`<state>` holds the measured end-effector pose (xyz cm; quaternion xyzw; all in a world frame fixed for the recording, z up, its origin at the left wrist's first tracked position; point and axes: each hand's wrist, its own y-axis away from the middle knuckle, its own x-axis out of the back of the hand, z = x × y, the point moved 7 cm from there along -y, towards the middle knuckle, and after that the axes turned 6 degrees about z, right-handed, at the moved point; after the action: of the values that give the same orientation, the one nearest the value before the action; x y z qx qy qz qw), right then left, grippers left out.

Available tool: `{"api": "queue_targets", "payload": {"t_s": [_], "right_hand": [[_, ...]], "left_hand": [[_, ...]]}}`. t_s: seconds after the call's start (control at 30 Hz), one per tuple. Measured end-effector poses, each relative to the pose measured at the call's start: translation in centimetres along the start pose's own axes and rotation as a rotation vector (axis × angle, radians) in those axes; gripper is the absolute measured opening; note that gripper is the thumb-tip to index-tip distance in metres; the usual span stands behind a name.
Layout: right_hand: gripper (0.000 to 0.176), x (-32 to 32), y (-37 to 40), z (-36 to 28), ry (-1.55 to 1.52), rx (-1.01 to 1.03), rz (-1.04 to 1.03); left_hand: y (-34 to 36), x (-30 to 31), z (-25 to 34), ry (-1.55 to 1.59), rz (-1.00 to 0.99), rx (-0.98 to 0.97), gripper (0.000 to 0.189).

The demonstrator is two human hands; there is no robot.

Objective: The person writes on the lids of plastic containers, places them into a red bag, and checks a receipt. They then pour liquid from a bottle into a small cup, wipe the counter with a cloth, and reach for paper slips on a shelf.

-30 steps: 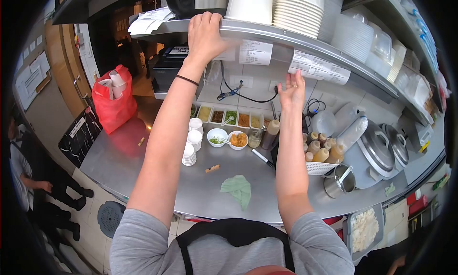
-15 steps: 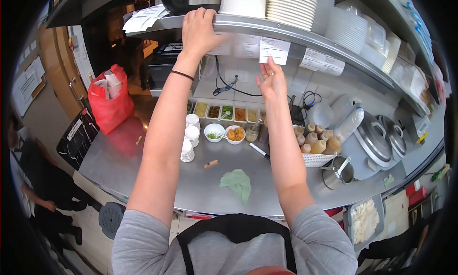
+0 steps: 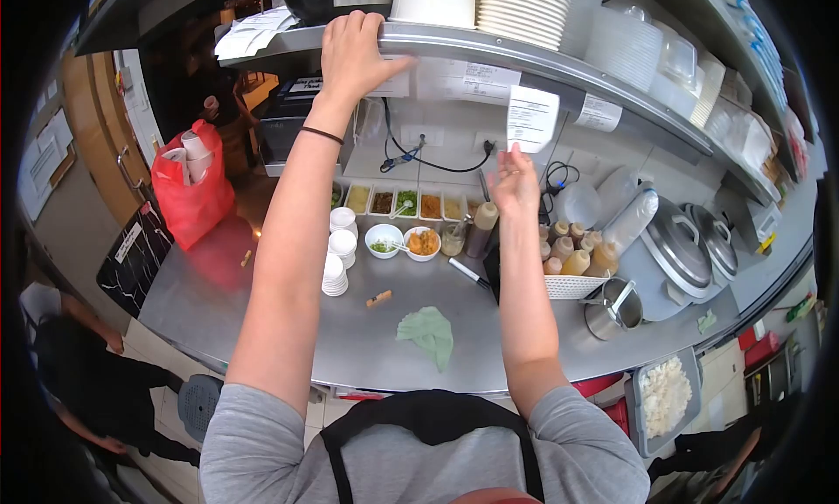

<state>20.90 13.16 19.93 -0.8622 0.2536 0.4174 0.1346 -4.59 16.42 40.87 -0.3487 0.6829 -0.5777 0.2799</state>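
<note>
My left hand is raised and grips the front edge of the steel shelf, next to paper order slips hanging from that edge. My right hand pinches the lower edge of a white paper slip and holds it up just below the shelf. Both arms reach over the steel counter.
On the counter stand stacked white cups, two bowls of garnish, a row of ingredient tubs, sauce bottles, a green cloth, rice cookers and a red bag. Plates fill the shelf. A person stands at left.
My right hand took a slip from the shelf edge and has carried it right and slightly down. My left hand stays on the shelf edge.
</note>
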Motion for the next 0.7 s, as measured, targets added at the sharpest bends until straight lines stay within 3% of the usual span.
{"api": "queue_targets", "payload": {"t_s": [0.17,0.23,0.3,0.4,0.5,0.6,0.7], "right_hand": [[0.021,-2.6,-0.5,-0.1,-0.043,-0.050,0.002],[0.022,-4.0,-0.9,-2.3,-0.018,0.039,-0.049],[0.027,-4.1,-1.4,-3.5,0.042,0.074,-0.070],[0.049,-3.3,-2.5,-6.1,0.028,0.074,-0.132],[0.046,0.1,-4.8,-10.2,-0.171,0.103,-0.050],[0.041,2.8,-5.4,-12.6,-0.153,0.237,0.048],[0.035,5.2,-5.2,-11.2,-0.086,0.239,0.122]], "left_hand": [[-0.2,0.2,0.0,0.001,-0.047,0.003,0.061],[-0.2,0.1,-0.1,0.003,-0.081,0.019,0.061],[-0.2,0.1,-0.1,0.011,-0.055,0.006,0.062],[-0.1,0.1,-0.1,0.003,-0.057,0.010,0.063],[-0.2,0.1,-0.1,-0.002,-0.065,0.010,0.064],[-0.1,0.2,0.1,-0.025,-0.060,0.028,0.065],[-0.2,0.3,0.2,-0.009,-0.030,0.024,0.068]]}}
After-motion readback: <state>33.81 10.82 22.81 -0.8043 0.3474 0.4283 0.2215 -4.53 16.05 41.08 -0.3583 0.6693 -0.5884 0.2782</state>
